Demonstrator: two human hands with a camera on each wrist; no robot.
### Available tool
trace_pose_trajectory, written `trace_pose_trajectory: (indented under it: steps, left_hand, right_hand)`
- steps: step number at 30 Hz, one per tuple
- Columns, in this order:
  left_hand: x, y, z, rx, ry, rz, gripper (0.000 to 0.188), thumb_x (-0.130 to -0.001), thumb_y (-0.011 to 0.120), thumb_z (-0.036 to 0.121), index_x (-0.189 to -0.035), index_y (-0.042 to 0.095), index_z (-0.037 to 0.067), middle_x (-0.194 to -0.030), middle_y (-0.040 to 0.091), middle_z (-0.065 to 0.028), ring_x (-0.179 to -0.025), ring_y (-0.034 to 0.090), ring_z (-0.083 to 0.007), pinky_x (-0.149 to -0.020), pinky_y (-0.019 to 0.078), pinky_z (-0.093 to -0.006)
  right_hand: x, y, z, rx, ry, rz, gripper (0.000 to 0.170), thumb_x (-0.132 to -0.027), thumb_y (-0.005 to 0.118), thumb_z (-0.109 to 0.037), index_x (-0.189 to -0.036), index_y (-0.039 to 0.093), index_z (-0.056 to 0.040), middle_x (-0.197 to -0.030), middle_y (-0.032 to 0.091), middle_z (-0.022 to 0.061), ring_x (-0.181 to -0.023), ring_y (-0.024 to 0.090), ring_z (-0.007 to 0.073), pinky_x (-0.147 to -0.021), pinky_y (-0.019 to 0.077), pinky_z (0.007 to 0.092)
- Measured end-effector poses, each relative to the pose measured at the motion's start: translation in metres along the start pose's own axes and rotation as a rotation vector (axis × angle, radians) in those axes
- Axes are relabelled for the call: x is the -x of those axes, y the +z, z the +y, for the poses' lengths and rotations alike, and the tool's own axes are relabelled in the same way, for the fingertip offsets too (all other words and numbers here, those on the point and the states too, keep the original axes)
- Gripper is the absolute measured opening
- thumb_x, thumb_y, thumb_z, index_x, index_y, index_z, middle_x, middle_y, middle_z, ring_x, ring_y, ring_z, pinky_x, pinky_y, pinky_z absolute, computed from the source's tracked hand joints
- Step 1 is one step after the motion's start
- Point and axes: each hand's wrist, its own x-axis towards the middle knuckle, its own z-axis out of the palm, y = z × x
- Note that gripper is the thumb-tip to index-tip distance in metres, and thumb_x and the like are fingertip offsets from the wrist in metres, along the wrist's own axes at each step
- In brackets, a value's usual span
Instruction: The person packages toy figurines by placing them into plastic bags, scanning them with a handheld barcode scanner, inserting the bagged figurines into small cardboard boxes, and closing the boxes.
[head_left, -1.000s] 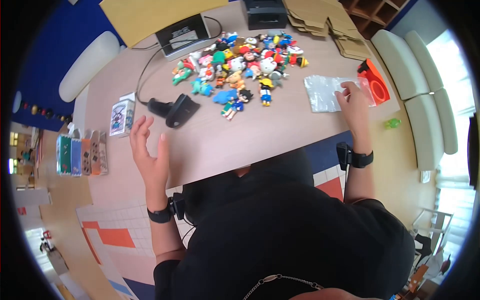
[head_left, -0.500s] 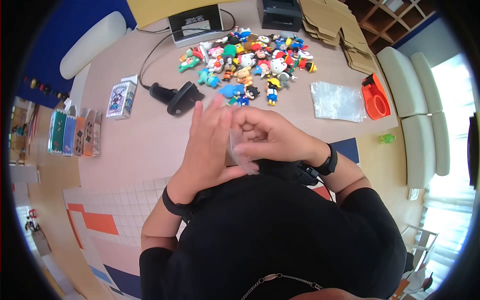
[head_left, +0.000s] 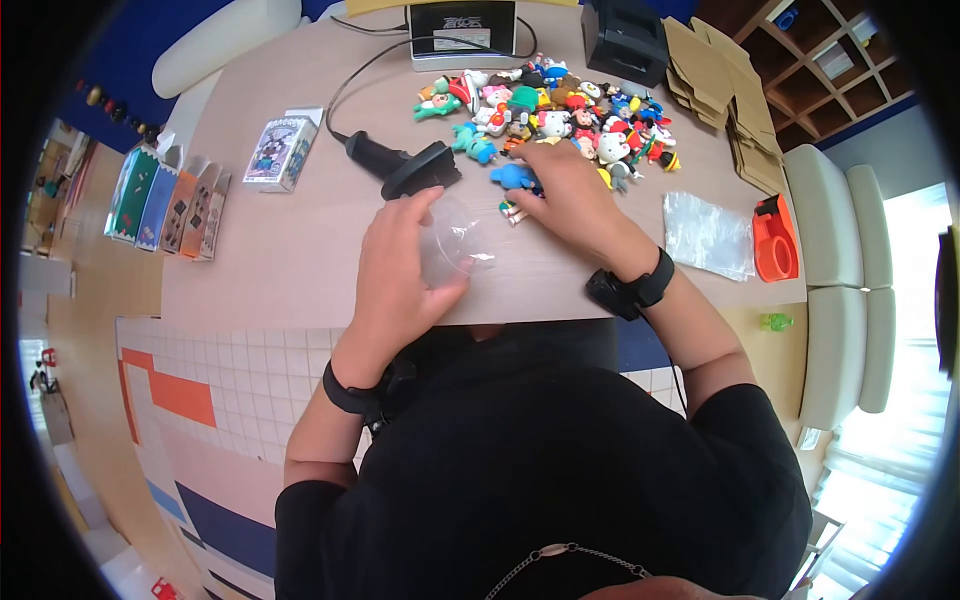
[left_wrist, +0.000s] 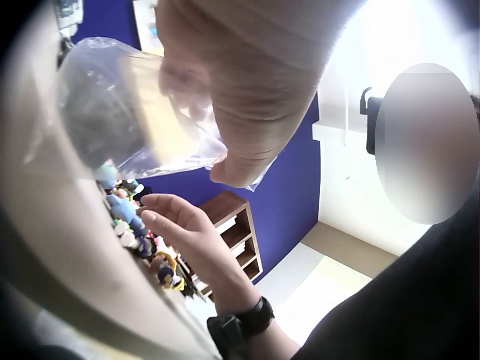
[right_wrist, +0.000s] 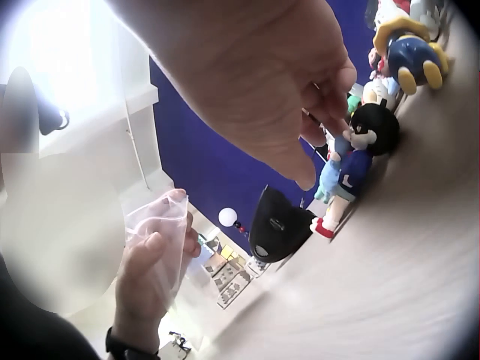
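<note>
My left hand (head_left: 388, 275) holds a clear plastic bag (head_left: 452, 240) near the table's front edge, its thumb on the near side. In the right wrist view the bag (right_wrist: 169, 251) hangs upright, with the thumb and fingers around it. My right hand (head_left: 578, 208) reaches over the front of a heap of small toy figurines (head_left: 555, 122), thumb and fingers apart. Just beside its fingertips lies a light blue figurine (head_left: 511, 176). Close below the thumb in the right wrist view is a black-haired figurine (right_wrist: 356, 171) in blue with red shoes.
A black barcode scanner (head_left: 420, 170) lies left of the figurines, its cable running back. Further left stands a card box (head_left: 283, 152). On the right are a stack of clear bags (head_left: 708, 235), an orange holder (head_left: 774, 240) and folded cardboard (head_left: 705, 75). A black printer (head_left: 625, 42) stands behind.
My right hand moved from the bag stack to meet my left, where both handled a plastic bag. Now the left hand keeps the bag, and the right has moved forward to the figurines.
</note>
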Motion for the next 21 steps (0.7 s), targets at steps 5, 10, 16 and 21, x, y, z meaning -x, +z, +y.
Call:
trace_pose_trajectory:
  steps: [5,10,16,21]
  left_hand:
    - [0.001,0.003,-0.001,0.019,-0.039,-0.033,0.069,-0.069,0.078,0.013,-0.131,0.049,0.002,-0.103,0.055,-0.0144,-0.096,0.056,-0.0308,-0.087,0.0453,-0.0408]
    - [0.001,0.004,-0.005,0.017,-0.070,0.015,0.070,-0.069,0.078,0.015,-0.130,0.048,0.001,-0.102,0.055,-0.0149,-0.097,0.056,-0.0325,-0.086,0.0443,-0.0427]
    - [-0.006,0.010,-0.004,0.075,-0.120,-0.003,0.073,-0.070,0.078,0.013,-0.134,0.045,0.000,-0.117,0.058,-0.0175,-0.107,0.060,-0.0309,-0.093,0.0475,-0.0392]
    - [-0.013,0.019,0.001,0.196,-0.080,0.108,0.075,-0.070,0.082,0.017,-0.132,0.044,-0.002,-0.114,0.057,-0.0185,-0.101,0.057,-0.0357,-0.088,0.0477,-0.0441]
  right_hand:
    - [-0.012,0.009,0.001,0.084,-0.017,-0.114,0.048,-0.078,0.076,-0.017,-0.121,0.060,-0.0046,-0.098,0.068,0.0170,-0.095,0.061,0.0356,-0.082,0.0501,0.0461]
    - [-0.013,-0.022,-0.027,-0.402,0.082,0.053,0.046,-0.083,0.072,-0.010,-0.126,0.055,-0.0072,-0.101,0.067,0.0116,-0.095,0.066,0.0230,-0.085,0.0509,0.0342]
    - [0.007,-0.030,-0.064,-1.036,0.122,0.112,0.047,-0.085,0.076,-0.006,-0.123,0.048,-0.0038,-0.112,0.065,0.0058,-0.100,0.061,0.0099,-0.087,0.0464,0.0257]
    - [0.016,-0.012,-0.066,-1.015,0.078,0.051,0.039,-0.084,0.077,-0.010,-0.116,0.055,-0.0053,-0.116,0.065,0.0099,-0.101,0.061,0.0167,-0.094,0.0450,0.0290]
